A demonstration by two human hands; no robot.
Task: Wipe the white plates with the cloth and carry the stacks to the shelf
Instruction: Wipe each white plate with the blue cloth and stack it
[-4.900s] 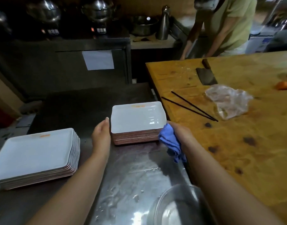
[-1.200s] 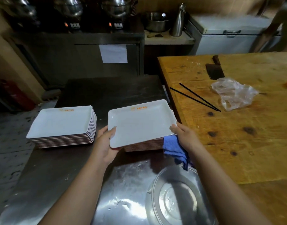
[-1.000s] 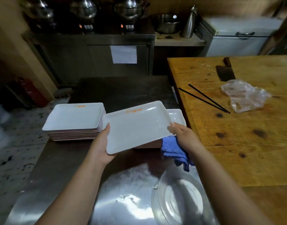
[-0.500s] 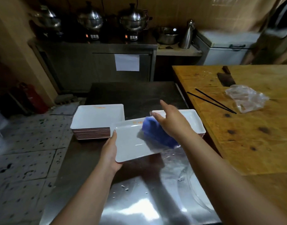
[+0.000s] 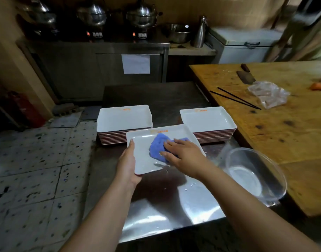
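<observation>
Two bare forearms reach forward over a wet steel counter (image 5: 167,211). On the left, the left hand (image 5: 128,164) grips the near left corner of a single white rectangular plate (image 5: 143,151), thumb lying along its left rim and fingers curled beneath it, holding it above the counter. On the right, the right hand (image 5: 183,154) lies flat on a crumpled blue cloth (image 5: 158,146), fingers straight and spread, pressing the cloth onto the middle of that plate. An orange logo marks the plate's far rim. Just to the right of the arms, a clear bowl (image 5: 254,177) sits at the counter's right edge, beside a wooden table (image 5: 283,133). Beyond the held plate stand two stacks of matching white plates: a left stack (image 5: 124,118) and a right stack (image 5: 208,119), apart from each other, both on the counter. Farther along the wooden table lie two black chopsticks (image 5: 236,99), a crumpled clear plastic bag (image 5: 268,94) and a dark cleaver (image 5: 245,77). At the far wall, shiny metal pots (image 5: 141,15) stand in a row on a dark steel cabinet (image 5: 101,66), with a sheet of paper (image 5: 135,64) stuck on its front
</observation>
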